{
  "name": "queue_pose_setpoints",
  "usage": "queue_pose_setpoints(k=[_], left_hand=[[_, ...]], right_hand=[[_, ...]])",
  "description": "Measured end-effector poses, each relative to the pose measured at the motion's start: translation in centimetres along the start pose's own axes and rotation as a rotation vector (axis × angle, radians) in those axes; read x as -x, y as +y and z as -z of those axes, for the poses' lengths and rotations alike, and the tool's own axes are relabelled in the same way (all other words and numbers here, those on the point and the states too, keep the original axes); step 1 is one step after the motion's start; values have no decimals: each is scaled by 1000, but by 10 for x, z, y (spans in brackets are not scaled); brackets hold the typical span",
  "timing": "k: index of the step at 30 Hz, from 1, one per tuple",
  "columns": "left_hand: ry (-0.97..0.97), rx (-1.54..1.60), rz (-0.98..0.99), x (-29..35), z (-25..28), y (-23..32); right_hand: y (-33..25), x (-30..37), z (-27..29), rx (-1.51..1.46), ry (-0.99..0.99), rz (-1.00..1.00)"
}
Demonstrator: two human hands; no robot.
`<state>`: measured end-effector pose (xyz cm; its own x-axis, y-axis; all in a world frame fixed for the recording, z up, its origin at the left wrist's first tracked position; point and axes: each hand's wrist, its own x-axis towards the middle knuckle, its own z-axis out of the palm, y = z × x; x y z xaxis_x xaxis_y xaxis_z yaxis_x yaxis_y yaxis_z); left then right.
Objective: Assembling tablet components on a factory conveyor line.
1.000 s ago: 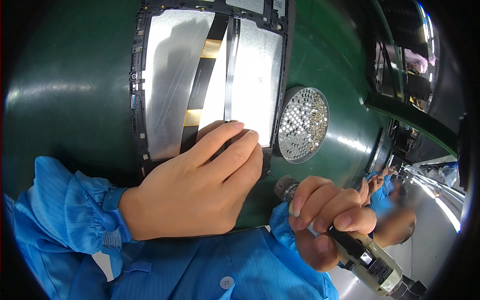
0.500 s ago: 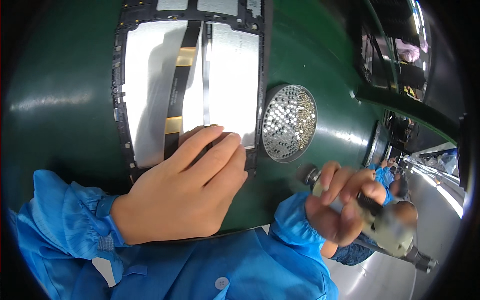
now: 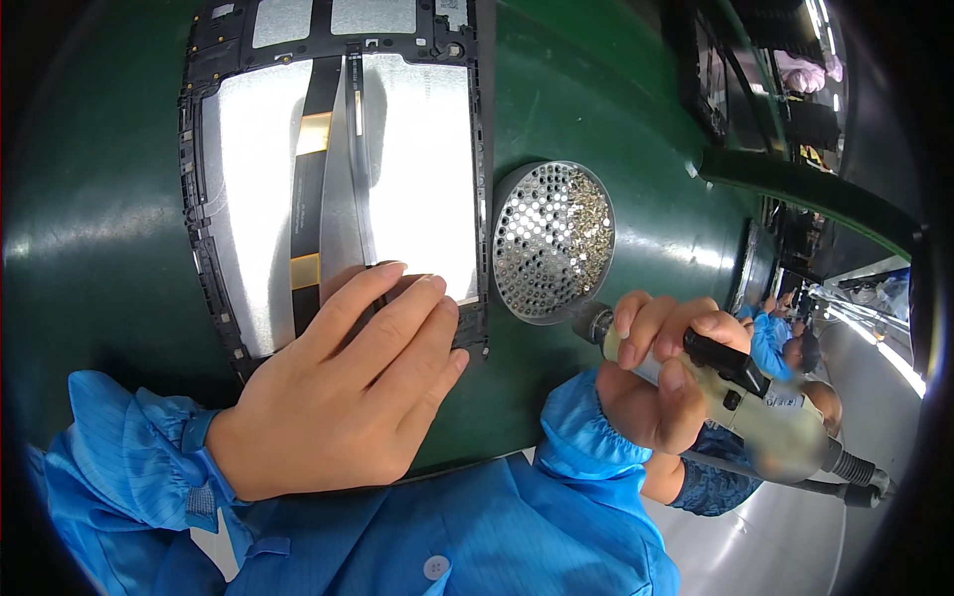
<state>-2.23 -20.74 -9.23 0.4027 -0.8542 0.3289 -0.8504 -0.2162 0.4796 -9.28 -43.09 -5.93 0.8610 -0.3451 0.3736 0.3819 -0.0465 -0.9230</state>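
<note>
On the green worktop (image 3: 89,238), a black-framed tablet chassis (image 3: 417,189) lies toward the near edge, its lower end under the left hand (image 3: 343,382); whether those bent fingers pinch the slim strip (image 3: 359,149) cannot be told. Toward the near right corner, the right hand (image 3: 661,358) grips an electric screwdriver (image 3: 730,382). Just beside the chassis's right edge, a perforated tray (image 3: 532,214) carries small screws (image 3: 591,233).

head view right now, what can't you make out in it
In the head view:
Black-framed panel: far end cut off by the top edge.
Gold-banded black strip: lower end hidden by the left hand.
Cream handheld tool: gripped part hidden behind the right hand; rear body blurred.
Metal pieces in the round tray: too small to tell individual shapes.
</note>
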Motion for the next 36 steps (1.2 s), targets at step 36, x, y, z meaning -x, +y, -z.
queue_pose_setpoints(k=[36], left_hand=[[129,176,-86,-2,-11,-18]], right_hand=[[-16,6,-62,-81,-208,-70]])
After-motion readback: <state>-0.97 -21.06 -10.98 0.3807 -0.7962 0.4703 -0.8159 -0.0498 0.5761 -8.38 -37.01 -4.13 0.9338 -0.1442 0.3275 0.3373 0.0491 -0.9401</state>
